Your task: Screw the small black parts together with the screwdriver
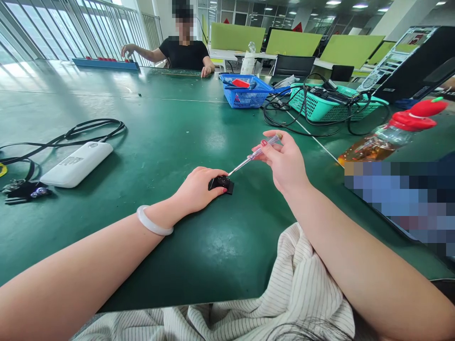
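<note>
Between the thumb and fingers of my left hand (199, 189) is a small black part (224, 182), pressed against the green table (185, 142); its exact kind is too small to make out. My right hand (284, 158) grips a screwdriver (261, 149) by its clear handle. The thin metal shaft slants down to the left, and its tip meets or nearly meets the top right edge of the black part. A pale bracelet circles my left wrist.
Left of my hands lie a white power bank (78, 165) and black cables. Farther back are a blue basket (246, 97), a green basket (313, 106) and tangled cords. A bottle of amber drink (377, 142) stands at right. Across the table a person (185, 54) reaches toward a blue strip (106, 64).
</note>
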`<action>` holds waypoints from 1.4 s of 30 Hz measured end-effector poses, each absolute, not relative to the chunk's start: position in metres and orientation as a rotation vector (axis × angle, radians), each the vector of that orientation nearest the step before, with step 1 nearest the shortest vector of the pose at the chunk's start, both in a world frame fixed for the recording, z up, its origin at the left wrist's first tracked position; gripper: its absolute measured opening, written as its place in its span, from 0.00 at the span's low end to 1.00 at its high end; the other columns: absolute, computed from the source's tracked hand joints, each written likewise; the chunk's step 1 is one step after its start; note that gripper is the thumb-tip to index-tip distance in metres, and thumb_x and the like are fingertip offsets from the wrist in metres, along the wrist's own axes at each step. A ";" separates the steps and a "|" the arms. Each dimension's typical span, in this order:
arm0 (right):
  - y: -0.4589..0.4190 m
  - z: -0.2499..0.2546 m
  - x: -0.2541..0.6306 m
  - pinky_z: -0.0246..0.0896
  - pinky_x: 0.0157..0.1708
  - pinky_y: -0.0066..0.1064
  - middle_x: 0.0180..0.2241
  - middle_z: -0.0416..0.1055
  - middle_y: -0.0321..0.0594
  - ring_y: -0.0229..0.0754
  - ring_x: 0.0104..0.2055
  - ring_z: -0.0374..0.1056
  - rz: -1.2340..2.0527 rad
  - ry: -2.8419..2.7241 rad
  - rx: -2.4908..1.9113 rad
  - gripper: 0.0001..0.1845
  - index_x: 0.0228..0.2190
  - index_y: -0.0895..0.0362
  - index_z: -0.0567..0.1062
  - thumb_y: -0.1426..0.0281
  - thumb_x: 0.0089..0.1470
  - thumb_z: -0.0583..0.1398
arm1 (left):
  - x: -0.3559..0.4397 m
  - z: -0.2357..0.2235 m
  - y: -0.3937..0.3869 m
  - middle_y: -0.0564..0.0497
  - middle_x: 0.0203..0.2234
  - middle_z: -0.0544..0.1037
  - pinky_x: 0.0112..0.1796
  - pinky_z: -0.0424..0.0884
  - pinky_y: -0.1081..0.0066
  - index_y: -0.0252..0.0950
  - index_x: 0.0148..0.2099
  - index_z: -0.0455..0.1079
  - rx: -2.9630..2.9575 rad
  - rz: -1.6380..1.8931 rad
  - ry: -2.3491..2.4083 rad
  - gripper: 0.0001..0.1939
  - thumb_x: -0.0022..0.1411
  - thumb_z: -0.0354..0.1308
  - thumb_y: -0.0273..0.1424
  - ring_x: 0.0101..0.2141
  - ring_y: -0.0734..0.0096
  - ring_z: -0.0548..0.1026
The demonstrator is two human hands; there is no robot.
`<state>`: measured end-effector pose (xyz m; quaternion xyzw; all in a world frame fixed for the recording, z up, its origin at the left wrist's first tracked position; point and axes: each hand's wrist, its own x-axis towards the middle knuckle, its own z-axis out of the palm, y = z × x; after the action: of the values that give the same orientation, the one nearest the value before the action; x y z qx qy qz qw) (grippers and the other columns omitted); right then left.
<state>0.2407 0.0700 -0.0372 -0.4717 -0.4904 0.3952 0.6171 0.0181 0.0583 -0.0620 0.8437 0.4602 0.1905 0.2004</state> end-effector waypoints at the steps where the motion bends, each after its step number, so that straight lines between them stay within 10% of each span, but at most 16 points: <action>1: 0.070 -0.038 0.241 0.78 0.45 0.42 0.28 0.76 0.29 0.40 0.34 0.79 0.898 -1.138 -1.072 0.11 0.40 0.50 0.69 0.70 0.55 0.64 | 0.018 -0.062 0.058 0.51 0.51 0.82 0.60 0.68 0.56 0.42 0.58 0.76 2.360 0.531 1.282 0.19 0.66 0.61 0.37 0.54 0.54 0.74; 25: 0.069 -0.038 0.242 0.76 0.49 0.44 0.27 0.76 0.28 0.40 0.34 0.77 0.980 -1.241 -1.026 0.14 0.42 0.48 0.70 0.68 0.54 0.66 | 0.018 -0.063 0.059 0.51 0.51 0.82 0.60 0.68 0.51 0.45 0.58 0.76 2.320 0.502 1.316 0.20 0.65 0.60 0.39 0.56 0.51 0.72; 35: 0.070 -0.040 0.241 0.77 0.37 0.37 0.28 0.75 0.31 0.37 0.29 0.75 1.057 -1.291 -1.058 0.28 0.34 0.53 0.74 0.48 0.41 0.74 | 0.018 -0.063 0.058 0.49 0.52 0.81 0.59 0.69 0.50 0.45 0.60 0.74 2.322 0.511 1.323 0.22 0.65 0.59 0.40 0.56 0.50 0.72; 42: 0.066 -0.034 0.238 0.75 0.39 0.35 0.28 0.78 0.32 0.35 0.27 0.74 1.111 -1.129 -1.129 0.05 0.36 0.53 0.72 0.71 0.58 0.65 | 0.018 -0.062 0.057 0.49 0.52 0.81 0.59 0.69 0.51 0.44 0.59 0.75 2.331 0.508 1.325 0.21 0.65 0.60 0.40 0.56 0.50 0.72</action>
<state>0.2384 0.0662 -0.0344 -0.4795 -0.4795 0.4720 0.5633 0.0184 0.0573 -0.0618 0.8361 0.4753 0.1820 0.2049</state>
